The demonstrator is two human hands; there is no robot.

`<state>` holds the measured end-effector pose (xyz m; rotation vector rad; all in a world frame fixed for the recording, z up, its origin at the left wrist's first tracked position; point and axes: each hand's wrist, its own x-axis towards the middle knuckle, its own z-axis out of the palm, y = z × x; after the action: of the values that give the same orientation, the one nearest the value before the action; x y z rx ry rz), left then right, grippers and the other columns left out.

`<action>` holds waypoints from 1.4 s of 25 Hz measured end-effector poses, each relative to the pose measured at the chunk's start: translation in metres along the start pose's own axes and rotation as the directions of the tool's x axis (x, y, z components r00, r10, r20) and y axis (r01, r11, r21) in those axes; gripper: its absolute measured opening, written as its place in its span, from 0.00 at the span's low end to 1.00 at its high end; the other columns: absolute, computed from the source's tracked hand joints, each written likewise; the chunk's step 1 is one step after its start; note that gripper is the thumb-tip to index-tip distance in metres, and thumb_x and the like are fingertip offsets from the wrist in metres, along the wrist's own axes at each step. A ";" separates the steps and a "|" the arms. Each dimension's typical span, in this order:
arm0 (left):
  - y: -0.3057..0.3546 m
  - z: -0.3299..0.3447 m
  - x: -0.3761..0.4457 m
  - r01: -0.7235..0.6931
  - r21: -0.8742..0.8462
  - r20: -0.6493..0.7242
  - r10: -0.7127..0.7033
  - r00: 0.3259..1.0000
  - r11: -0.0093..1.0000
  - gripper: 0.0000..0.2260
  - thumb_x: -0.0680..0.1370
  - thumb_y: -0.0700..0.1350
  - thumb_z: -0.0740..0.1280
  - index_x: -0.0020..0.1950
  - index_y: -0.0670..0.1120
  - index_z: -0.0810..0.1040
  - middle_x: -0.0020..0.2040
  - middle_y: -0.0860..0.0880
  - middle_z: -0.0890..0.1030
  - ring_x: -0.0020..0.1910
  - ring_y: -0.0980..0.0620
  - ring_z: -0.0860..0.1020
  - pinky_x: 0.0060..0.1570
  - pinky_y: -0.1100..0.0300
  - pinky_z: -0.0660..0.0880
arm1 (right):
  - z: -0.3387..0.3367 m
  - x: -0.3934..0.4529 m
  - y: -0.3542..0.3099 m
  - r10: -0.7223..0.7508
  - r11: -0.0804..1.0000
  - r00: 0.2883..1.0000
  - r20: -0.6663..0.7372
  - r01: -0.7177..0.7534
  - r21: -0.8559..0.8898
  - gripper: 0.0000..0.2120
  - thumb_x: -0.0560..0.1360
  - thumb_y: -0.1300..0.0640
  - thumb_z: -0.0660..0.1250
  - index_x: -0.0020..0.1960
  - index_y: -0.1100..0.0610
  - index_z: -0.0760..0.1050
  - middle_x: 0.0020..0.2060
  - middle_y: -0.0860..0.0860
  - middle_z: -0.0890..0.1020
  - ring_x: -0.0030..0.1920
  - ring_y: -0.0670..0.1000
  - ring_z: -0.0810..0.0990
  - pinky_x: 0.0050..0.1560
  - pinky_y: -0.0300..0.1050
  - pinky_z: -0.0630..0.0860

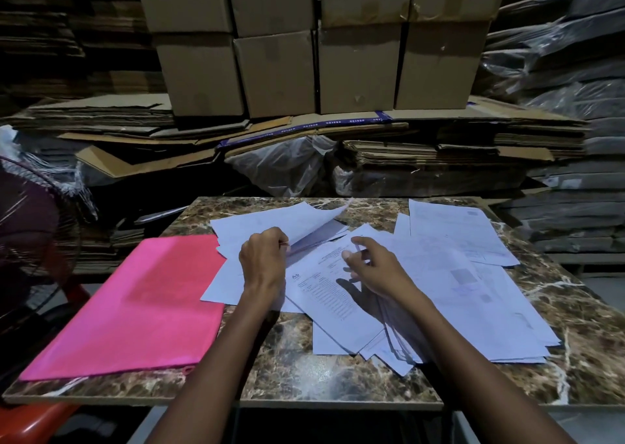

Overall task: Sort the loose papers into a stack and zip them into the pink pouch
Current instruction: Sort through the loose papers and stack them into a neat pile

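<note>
We found the pink pouch lying flat on the left part of the marbled table, and we could not tell whether anything was inside it or whether its zip was drawn; no sheet rested on top of it, though the nearest sheet's edge came just beside its right side; the loose papers lay unstacked, fanned and overlapping across the middle and right of the table; our left hand was reached forward over the left of the spread, its fingers curled and pinching the edge of a sheet whose far corner was lifted and bent upward; our right hand hovered over a printed page, fingers loosely spread and slightly bent, holding nothing that we could see; closed cardboard boxes stood stacked on flattened cardboard behind the table, their contents hidden.
</note>
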<state>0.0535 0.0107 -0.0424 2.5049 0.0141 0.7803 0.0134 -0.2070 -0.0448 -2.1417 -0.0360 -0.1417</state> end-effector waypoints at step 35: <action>0.033 -0.012 -0.123 -0.010 -0.241 0.069 0.027 0.997 0.971 0.25 0.72 0.39 0.78 0.67 0.50 0.77 0.57 0.52 0.83 0.57 0.48 0.79 0.52 0.53 0.69 | -0.094 -0.095 0.048 -0.574 0.544 0.815 -0.083 0.304 -0.782 0.06 0.72 0.61 0.76 0.46 0.51 0.85 0.38 0.49 0.85 0.37 0.58 0.82 0.37 0.50 0.75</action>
<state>-0.0600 -0.0316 -0.0826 2.3035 -0.1217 0.6564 -0.0854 -0.3086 -0.0454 -2.8586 -0.4046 -0.9892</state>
